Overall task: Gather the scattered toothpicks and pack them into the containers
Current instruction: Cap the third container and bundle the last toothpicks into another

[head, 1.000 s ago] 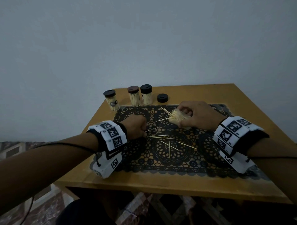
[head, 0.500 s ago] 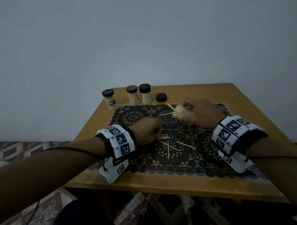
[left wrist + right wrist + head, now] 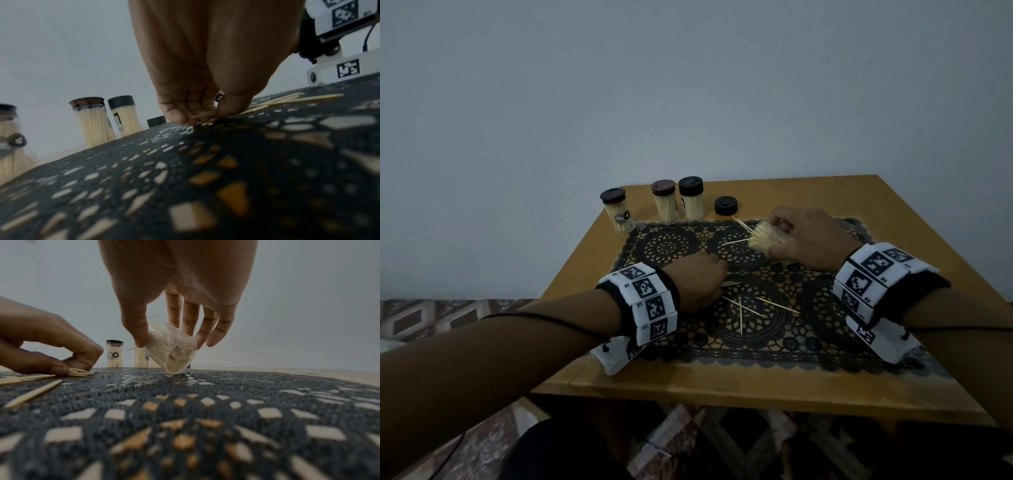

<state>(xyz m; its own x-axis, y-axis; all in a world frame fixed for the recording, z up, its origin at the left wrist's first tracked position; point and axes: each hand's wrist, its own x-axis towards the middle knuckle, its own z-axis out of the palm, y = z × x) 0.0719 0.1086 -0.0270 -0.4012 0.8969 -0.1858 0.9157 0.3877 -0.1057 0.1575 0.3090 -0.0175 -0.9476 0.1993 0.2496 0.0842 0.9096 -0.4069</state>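
My right hand [image 3: 804, 236] grips a clear open container [image 3: 170, 348] stuffed with toothpicks, tilted with one bottom edge on the black lace mat [image 3: 825, 329]; toothpick tips [image 3: 756, 233] stick out of its mouth toward the left. My left hand [image 3: 698, 281] is low on the mat, thumb and fingers pinching a small bunch of toothpicks [image 3: 78, 372] [image 3: 203, 115]. Several loose toothpicks [image 3: 750, 306] lie crossed on the mat just right of the left hand. Three capped full containers [image 3: 666, 202] stand at the table's far left.
A loose black cap [image 3: 726, 205] lies beside the capped containers, behind the mat. The wooden table [image 3: 722, 387] ends close to my body; a pale wall rises behind it. Patterned floor shows below and to the left.
My left hand has slid right and slightly forward along the mat to the loose toothpicks and closed on a few. The right hand stays in place with the tilted container.
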